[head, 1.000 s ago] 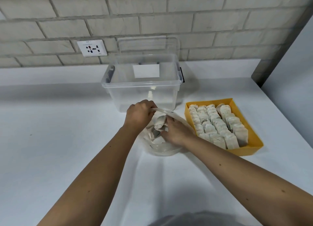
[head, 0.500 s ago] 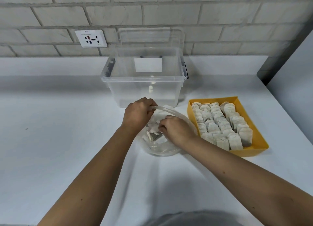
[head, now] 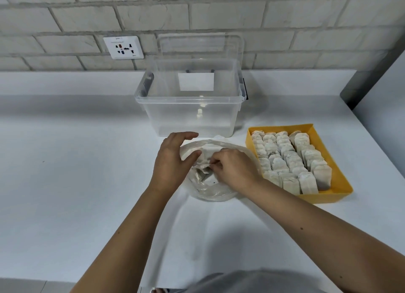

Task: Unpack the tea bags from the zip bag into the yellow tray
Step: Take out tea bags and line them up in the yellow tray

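now right fingers (head: 215, 161) inside zip bag (head: 211, 194); pinching tea bag (head: 207, 168)

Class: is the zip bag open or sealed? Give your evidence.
Open. The right hand reaches through the mouth of the zip bag to tea bags inside.

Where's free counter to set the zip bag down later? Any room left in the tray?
Free: the wide counter left of the left hand and clear bin, and the patch between the forearms on the near side of the zip bag. Crowded: the yellow tray is nearly full of tea bags, and the right hand, bag and tray sit close together.
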A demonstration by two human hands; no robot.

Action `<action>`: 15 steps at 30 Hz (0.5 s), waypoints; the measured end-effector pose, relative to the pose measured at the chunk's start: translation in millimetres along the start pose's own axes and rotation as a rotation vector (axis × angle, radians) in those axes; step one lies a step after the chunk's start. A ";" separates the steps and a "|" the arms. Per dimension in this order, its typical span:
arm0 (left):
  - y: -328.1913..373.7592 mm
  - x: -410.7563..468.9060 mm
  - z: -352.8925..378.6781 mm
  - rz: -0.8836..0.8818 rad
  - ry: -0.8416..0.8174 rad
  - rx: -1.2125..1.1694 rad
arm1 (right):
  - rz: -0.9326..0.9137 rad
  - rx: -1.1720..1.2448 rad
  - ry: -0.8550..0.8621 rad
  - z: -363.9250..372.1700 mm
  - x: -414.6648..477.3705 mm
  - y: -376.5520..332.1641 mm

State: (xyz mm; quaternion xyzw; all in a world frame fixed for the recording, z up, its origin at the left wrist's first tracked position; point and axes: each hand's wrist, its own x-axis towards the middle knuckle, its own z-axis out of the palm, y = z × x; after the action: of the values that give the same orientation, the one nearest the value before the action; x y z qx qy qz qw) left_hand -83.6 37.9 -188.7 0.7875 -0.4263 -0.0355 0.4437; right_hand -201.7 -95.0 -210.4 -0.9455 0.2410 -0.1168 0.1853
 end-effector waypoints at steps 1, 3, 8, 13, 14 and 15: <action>1.1 -5.7 -0.2 0.005 0.044 0.000 | 0.015 0.075 0.022 -4.0 -3.5 0.1; 4.6 -16.2 -1.3 -0.024 0.102 -0.037 | 0.046 0.234 0.062 -13.5 -10.2 -0.1; 13.3 -29.6 -0.6 -0.074 0.042 -0.057 | 0.170 0.619 0.057 -36.8 -23.3 -2.3; 29.5 -30.6 6.5 -0.311 -0.051 -0.368 | 0.156 0.791 -0.025 -43.8 -26.6 -6.4; 31.7 -30.9 7.6 -0.342 -0.030 -0.413 | 0.161 0.809 -0.027 -44.8 -27.7 -6.8; 31.5 -30.7 8.7 -0.379 -0.010 -0.457 | 0.165 0.818 -0.022 -47.3 -29.2 -7.5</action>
State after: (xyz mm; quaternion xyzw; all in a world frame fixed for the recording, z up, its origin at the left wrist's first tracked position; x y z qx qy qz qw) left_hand -127.0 46.0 -180.8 0.7324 -0.2548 -0.2167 0.5930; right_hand -238.3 -88.3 -168.4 -0.7727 0.2477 -0.1775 0.5568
